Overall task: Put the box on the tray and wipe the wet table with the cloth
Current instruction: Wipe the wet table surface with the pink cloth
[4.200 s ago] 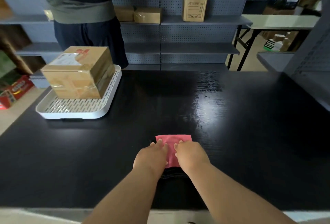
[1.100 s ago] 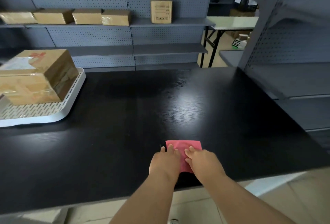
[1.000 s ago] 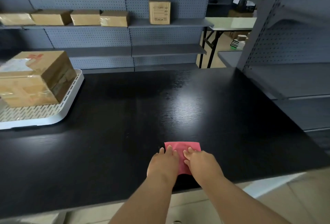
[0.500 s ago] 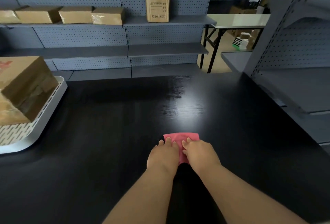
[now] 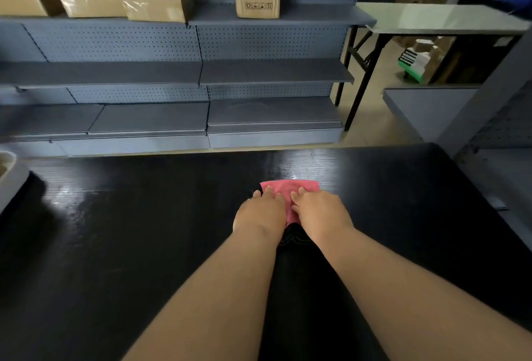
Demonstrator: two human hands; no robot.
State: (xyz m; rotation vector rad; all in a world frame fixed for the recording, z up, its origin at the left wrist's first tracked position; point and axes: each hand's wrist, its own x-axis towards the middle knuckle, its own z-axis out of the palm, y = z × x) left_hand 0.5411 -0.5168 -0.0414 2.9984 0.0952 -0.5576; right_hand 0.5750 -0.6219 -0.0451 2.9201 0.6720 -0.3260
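because a cloth only lifts water where it is pushed flat, both hands lie palm down, side by side, on the pink cloth (image 5: pixel 289 189), the left hand (image 5: pixel 260 212) covering its near left part and the right hand (image 5: pixel 322 211) its near right, fingers (image 5: pixel 270 192) spread a little and pressing rather than pinching; only the far strip of the cloth shows beyond the fingertips. the arms reach well out over the black tabletop (image 5: pixel 129 245), which suggests a long stroke away from the body, toward the glossy patch just past the cloth's far edge, probably remaining wet. another sheen lies far to the left, near the white tray (image 5: pixel 11 180), of which only a corner shows at the picture's left edge; the box that belongs on it is not identifiable from this view, so i cannot confirm that step from here. two hands share the load so the cloth stays flat and does not bunch. cardboard boxes (image 5: pixel 157 3) sit on the grey shelving (image 5: pixel 273 72) behind, apart from the work.
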